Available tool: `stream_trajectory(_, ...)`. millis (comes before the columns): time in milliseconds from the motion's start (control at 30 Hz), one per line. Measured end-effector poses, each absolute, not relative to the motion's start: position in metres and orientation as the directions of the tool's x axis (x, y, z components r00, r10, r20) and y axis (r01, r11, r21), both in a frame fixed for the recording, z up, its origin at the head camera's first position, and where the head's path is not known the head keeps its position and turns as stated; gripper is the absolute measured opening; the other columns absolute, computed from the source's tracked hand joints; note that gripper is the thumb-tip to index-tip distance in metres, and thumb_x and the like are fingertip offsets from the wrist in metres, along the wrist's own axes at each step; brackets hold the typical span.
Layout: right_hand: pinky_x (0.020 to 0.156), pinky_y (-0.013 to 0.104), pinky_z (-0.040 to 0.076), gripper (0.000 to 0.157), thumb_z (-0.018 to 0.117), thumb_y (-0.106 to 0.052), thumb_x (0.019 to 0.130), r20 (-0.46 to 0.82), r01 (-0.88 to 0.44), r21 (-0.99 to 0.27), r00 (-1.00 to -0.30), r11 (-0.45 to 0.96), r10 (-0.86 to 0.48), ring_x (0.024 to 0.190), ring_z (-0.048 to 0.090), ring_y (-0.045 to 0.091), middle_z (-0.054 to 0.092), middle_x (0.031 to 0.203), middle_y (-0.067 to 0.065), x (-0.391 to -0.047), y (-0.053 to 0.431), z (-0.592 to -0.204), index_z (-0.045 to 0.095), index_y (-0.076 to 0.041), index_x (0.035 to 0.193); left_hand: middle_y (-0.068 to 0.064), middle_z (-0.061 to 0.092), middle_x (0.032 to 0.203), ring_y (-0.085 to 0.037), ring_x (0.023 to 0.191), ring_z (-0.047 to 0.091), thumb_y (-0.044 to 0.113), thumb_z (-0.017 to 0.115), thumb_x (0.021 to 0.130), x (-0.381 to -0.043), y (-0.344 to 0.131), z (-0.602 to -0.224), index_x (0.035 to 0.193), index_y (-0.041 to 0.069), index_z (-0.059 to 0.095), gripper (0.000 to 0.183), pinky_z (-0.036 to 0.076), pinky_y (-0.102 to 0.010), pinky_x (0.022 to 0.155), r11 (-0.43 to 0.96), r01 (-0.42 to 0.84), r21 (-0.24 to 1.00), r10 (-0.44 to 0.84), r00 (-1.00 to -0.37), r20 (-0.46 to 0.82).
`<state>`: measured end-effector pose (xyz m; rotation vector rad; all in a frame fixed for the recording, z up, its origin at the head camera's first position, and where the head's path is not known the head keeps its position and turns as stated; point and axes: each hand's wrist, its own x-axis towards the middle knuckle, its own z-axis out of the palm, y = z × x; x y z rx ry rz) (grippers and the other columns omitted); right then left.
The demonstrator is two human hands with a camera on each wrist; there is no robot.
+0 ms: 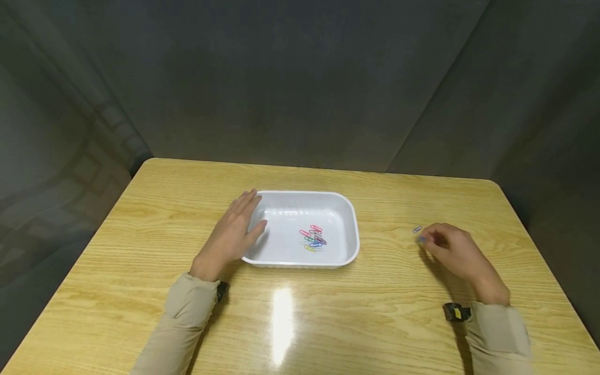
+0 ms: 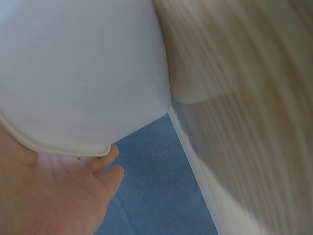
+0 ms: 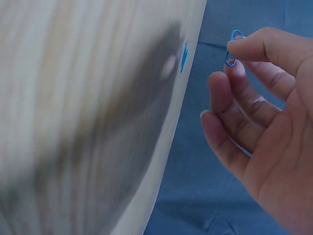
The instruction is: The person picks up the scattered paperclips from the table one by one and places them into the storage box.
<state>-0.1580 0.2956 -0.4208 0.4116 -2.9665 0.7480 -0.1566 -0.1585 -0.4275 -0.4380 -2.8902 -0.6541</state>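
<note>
My right hand (image 1: 457, 250) pinches a blue paper clip (image 3: 230, 62) between thumb and fingertip, raised off the table to the right. Just beyond those fingers another bluish paper clip (image 1: 417, 229) lies on the wood, and the right wrist view shows it edge-on. At the left end of a white tray (image 1: 300, 264), my left hand (image 1: 229, 234) rests against the rim, its fingers mostly straight and the thumb over the inside. Several coloured paper clips (image 1: 313, 239), pink, green, blue and yellow among them, lie in a loose pile on the tray's floor.
The tray stands near the middle of a wooden table (image 1: 365, 323) with rounded far corners. Dark grey fabric (image 1: 300, 83) hangs behind the table and at both sides.
</note>
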Motion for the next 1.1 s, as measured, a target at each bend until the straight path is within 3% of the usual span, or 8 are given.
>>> stream_trajectory(200,0.062,0.017,0.045,0.012,0.058,-0.017,0.089,0.119,-0.293,-0.481,-0.956,0.826,-0.27,0.073,0.05,0.002,0.058,0.085,0.002,-0.157,0.284,-0.416,0.063,-0.01,0.098,-0.011,0.02,0.153,-0.028,0.142,0.017,0.037,0.046,0.093,-0.156,-0.158,-0.427,0.142,0.006,0.03,0.06,0.014,-0.042,0.119,0.864,0.31,0.398,0.248,-0.948,0.2)
stream_trajectory(467,0.066,0.023,0.048,0.012,0.056,-0.014,0.09,0.076,-0.313,-0.508,-0.944,0.802,-0.32,0.082,0.055,0.014,0.058,0.089,0.003,-0.155,0.269,-0.418,0.061,-0.009,0.099,-0.011,0.019,0.153,-0.028,0.142,0.016,0.039,0.045,0.093,-0.157,-0.158,-0.428,0.143,0.006,0.029,0.062,0.015,-0.044,0.118,0.871,0.307,0.384,0.249,-0.949,0.195)
stream_trajectory(733,0.069,0.028,0.049,0.01,0.058,-0.013,0.089,0.123,-0.368,-0.472,-0.927,0.801,-0.353,0.076,0.049,0.006,0.058,0.087,0.0,-0.156,0.26,-0.42,0.062,-0.011,0.098,-0.011,0.019,0.153,-0.029,0.141,0.017,0.038,0.045,0.093,-0.157,-0.158,-0.429,0.142,0.005,0.03,0.061,0.015,-0.044,0.118,0.869,0.311,0.385,0.247,-0.947,0.207)
stream_trajectory(1100,0.069,0.029,0.048,0.009,0.057,-0.015,0.09,0.168,-0.418,-0.462,-0.907,0.782,-0.386,0.077,0.05,0.007,0.058,0.087,-0.004,-0.16,0.238,-0.412,0.063,-0.012,0.095,-0.01,0.019,0.153,-0.027,0.142,0.016,0.039,0.045,0.093,-0.157,-0.158,-0.429,0.143,0.007,0.029,0.061,0.014,-0.042,0.118,0.868,0.302,0.393,0.241,-0.95,0.198)
